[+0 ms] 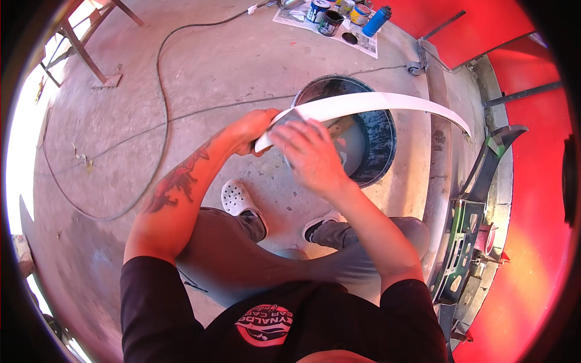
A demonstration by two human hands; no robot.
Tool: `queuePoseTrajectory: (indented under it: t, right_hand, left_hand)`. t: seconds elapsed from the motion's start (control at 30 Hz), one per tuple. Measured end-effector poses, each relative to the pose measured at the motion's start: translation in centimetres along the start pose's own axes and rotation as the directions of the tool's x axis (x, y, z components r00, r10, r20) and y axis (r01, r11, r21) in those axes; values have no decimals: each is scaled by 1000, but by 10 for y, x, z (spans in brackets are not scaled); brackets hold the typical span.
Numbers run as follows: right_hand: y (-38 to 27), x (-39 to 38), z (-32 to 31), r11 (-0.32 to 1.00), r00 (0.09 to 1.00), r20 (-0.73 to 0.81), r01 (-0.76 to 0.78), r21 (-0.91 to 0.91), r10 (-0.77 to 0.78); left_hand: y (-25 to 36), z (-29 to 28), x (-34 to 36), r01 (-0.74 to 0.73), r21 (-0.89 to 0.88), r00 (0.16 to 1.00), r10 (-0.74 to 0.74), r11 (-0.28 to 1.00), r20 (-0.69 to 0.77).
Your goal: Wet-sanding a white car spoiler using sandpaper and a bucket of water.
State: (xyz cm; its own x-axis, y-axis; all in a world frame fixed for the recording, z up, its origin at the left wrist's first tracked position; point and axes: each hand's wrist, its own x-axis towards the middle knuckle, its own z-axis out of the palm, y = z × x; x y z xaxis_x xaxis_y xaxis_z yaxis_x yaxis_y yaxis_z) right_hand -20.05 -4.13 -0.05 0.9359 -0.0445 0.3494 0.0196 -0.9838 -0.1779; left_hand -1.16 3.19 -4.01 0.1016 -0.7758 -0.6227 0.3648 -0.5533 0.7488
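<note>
A long, curved white strip of trim (369, 101) arcs over the tub from the middle of the view toward the right. Its near left end is gripped by my left hand (253, 130), whose fingers wrap round the edge and partly go out of sight beneath it. My right hand (310, 154) lies over the top of that same end, slightly blurred. Under its fingers a dark grey piece of sandpaper (289, 118) shows against the white surface. Below the strip stands a round black tub (382, 142) with cloudy water and a brownish piece in it.
Newspaper (368, 46) holds several cans and a blue bottle (377, 21) at the back. A hose (162, 91) loops over the concrete floor at left. A dark bumper-like part (463, 242) leans by the red wall (538, 181). A metal frame (82, 51) stands far left.
</note>
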Motion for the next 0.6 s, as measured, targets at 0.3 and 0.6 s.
queuePoseTrajectory:
  t: [0.3,0.6]
  right_hand:
    - [21,-9,3,997,998,-53,-41,-69,38]
    - [-6,-26,28,998,999,-41,-17,-57,15]
  left_hand:
    - [8,0,-10,11,-19,998,-10,1000,63]
    - [7,5,-12,-3,-113,1000,4,994,2]
